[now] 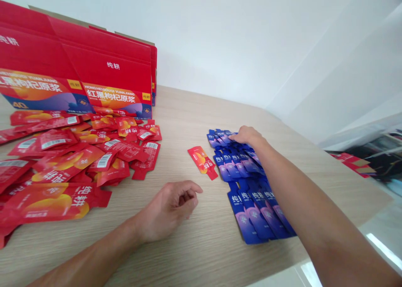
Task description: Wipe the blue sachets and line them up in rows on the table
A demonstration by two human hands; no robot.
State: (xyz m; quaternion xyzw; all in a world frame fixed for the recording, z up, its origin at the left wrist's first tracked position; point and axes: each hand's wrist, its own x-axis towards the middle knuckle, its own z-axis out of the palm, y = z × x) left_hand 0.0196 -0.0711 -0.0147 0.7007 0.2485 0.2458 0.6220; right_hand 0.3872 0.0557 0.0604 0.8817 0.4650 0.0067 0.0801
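My right hand [246, 134] reaches across the table and rests, fingers curled down, on the far end of a row of blue pouches [248, 186]; whether it grips one I cannot see. My left hand [171, 209] lies on the wooden table [194, 115], fingers loosely curled and apart, holding nothing. A single red pouch [202, 162] lies between the two hands, just left of the blue row. A big loose pile of red pouches [72, 157] covers the table's left part.
Flat red cartons [78, 75] lean against the white wall at the back left. The table's right edge runs diagonally past my right arm. Beyond it, lower down, lie more red items [354, 163] and dark clutter.
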